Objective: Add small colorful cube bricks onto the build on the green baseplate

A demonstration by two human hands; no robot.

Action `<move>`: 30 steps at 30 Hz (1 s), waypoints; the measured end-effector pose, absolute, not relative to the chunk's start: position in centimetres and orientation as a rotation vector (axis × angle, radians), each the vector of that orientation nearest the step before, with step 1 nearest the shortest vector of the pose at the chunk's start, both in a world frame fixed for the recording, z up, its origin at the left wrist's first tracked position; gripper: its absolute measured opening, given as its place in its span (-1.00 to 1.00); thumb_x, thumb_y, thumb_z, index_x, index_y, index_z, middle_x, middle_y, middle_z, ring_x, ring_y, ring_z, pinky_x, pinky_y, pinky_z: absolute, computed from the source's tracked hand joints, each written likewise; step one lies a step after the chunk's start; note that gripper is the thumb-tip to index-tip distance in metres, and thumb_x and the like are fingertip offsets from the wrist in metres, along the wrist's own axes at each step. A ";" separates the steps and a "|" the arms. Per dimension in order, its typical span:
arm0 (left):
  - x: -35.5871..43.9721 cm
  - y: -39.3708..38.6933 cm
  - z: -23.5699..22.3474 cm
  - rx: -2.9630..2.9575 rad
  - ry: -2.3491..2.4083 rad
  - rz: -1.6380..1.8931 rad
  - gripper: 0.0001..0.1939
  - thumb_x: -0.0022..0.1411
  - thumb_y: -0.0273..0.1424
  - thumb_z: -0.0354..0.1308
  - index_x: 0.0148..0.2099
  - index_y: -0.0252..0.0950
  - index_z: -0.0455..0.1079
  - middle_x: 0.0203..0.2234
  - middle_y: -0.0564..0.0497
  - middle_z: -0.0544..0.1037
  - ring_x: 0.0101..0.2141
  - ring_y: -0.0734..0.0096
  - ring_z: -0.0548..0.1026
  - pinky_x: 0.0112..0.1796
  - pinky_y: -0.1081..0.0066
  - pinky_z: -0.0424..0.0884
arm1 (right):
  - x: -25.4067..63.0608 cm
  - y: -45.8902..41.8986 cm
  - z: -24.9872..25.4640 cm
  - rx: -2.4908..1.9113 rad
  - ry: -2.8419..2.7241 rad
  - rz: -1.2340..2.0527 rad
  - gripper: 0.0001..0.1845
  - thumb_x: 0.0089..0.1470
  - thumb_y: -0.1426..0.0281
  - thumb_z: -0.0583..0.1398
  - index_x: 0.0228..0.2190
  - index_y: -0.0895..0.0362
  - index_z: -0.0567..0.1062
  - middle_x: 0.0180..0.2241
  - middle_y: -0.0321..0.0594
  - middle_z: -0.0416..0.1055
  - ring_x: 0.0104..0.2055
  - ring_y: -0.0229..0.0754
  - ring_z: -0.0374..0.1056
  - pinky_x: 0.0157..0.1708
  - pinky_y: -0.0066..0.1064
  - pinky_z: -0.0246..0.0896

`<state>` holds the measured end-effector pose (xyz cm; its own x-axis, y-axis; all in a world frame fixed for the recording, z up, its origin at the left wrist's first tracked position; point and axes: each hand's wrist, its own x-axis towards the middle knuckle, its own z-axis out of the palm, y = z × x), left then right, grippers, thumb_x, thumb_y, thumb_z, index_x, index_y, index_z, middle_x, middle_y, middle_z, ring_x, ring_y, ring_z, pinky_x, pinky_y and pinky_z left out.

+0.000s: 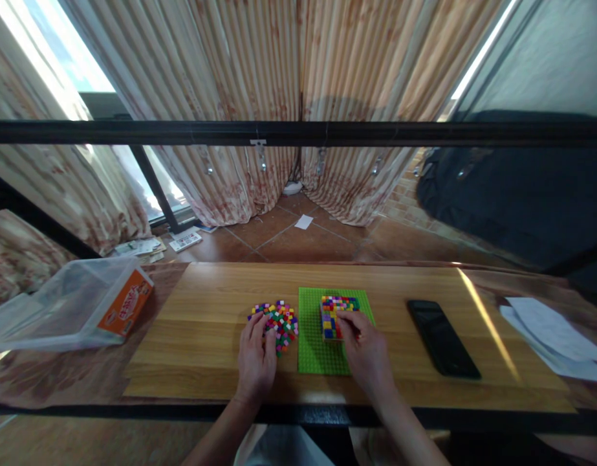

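A loose pile of small coloured bricks (284, 322) lies on the wooden board, left of a green studded baseplate (312, 355). On the baseplate stands a squarish block of tightly set multicoloured bricks (330, 318). My left hand (257, 360) rests at the near left side of the pile, its fingers stretched out and slightly apart over the bricks. Over the right part of the block, my right hand (369, 355) has thumb and forefinger pinched together at the top bricks. Whatever sits between those fingertips is hidden, and the hand covers the block's near right corner.
A black phone (442, 338) lies right of the baseplate, with white papers (555, 333) farther right. At the left is a clear plastic box (79, 291) with an orange label. A black metal bar (298, 133) crosses beyond the board (206, 323), before curtains (249, 71).
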<state>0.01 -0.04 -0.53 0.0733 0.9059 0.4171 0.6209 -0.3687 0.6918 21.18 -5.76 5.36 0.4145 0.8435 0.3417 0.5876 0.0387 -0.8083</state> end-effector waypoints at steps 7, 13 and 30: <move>0.1 0.1 -0.5 2.035 1.540 1.196 -0.66 0.31 -0.29 -0.04 0.03 -0.30 0.39 0.02 -0.18 0.43 0.06 0.15 0.37 0.09 0.04 0.31 | 24.3 -5.9 4.2 -1.812 -1.209 0.167 -0.71 0.15 0.24 0.08 -0.31 0.13 0.53 -0.32 -0.13 0.51 -0.33 -0.15 0.40 -0.30 -0.32 0.28; 0.0 0.2 -0.6 2.045 1.505 1.224 -0.66 0.30 -0.28 -0.03 0.03 -0.28 0.38 0.02 -0.16 0.42 0.06 0.17 0.37 0.10 0.06 0.30 | 24.9 -5.3 3.8 -1.799 -1.176 0.140 -0.72 0.13 0.24 0.09 -0.35 0.12 0.54 -0.33 -0.15 0.49 -0.30 -0.16 0.39 -0.29 -0.32 0.26; 0.0 0.1 -0.5 2.049 1.516 1.182 -0.65 0.32 -0.27 -0.05 0.04 -0.30 0.37 0.03 -0.18 0.41 0.07 0.16 0.35 0.11 0.05 0.28 | 24.7 -3.5 2.0 -1.757 -1.090 0.140 -0.77 0.04 0.21 0.20 -0.38 0.04 0.62 -0.12 -0.11 0.33 -0.10 -0.10 0.26 -0.04 -0.14 0.17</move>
